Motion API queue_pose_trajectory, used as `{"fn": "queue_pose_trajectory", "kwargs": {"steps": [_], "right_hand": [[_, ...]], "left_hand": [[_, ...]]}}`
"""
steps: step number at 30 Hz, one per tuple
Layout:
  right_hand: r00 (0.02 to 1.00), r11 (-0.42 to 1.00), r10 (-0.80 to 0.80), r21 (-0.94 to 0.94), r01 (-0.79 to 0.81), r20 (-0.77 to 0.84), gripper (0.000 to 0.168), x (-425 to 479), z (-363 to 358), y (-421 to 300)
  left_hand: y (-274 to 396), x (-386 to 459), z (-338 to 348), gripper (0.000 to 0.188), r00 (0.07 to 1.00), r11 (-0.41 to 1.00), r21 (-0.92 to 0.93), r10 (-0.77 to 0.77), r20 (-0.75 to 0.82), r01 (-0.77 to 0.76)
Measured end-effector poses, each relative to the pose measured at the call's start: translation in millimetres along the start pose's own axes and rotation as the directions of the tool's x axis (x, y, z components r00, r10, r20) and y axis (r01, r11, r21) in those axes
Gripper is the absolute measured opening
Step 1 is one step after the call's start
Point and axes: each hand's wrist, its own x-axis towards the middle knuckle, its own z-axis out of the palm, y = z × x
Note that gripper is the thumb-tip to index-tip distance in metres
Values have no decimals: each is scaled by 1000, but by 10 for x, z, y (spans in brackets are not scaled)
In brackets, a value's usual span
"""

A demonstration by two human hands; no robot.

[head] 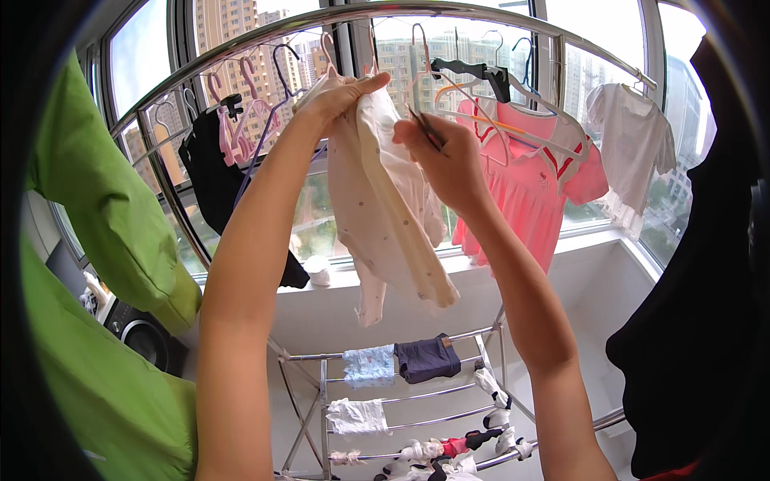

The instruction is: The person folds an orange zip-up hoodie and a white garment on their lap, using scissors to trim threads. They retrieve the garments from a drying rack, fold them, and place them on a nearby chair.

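My left hand (343, 102) is closed around the top of a cream garment with small dots (385, 222), thumb pointing right. The cloth hangs down in front of the window, below the pink hook of a hanger (328, 51). Just right of the cloth, my right hand (448, 159) grips a slim dark object (428, 131), too small to name surely. Behind that hand a pale wire hanger (493, 123) hangs from the rail. Whether the garment is on a hanger is hidden by my left hand.
A curved metal rail (289, 30) crosses above, bearing a pink dress (523, 192), a white shirt (634, 132) and black clothing (210, 174). Green clothing (108, 228) hangs close at left, dark cloth (692, 324) at right. Below stands a metal drying rack (421, 398) with small laundry.
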Motion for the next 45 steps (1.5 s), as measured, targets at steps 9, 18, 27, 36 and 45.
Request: {"fn": "queue_pose_trajectory", "kwargs": {"steps": [9,18,27,36,45], "right_hand": [[901,918,366,69,-390,233,27,1447,406,392],[883,885,456,-157,-438,112,35,1716,756,410],[934,750,349,-619,-234,70,28,1590,613,101],[869,864,493,90,-496,46,23,1905,708,310],[790,929,-369,-219,298,-490,16,400,-736,-158]], "left_hand": [[182,-502,325,36,842,351,937,503,-195,7],[-57,-1117,528,24,716,196,977,694,-79,-82],[-112,-749,596,16,609,402,895,764,-211,-194],[-447,-749,397,11,572,92,996,818,-63,-22],[-970,-674,135,27,797,597,800,508,-326,-53]]}}
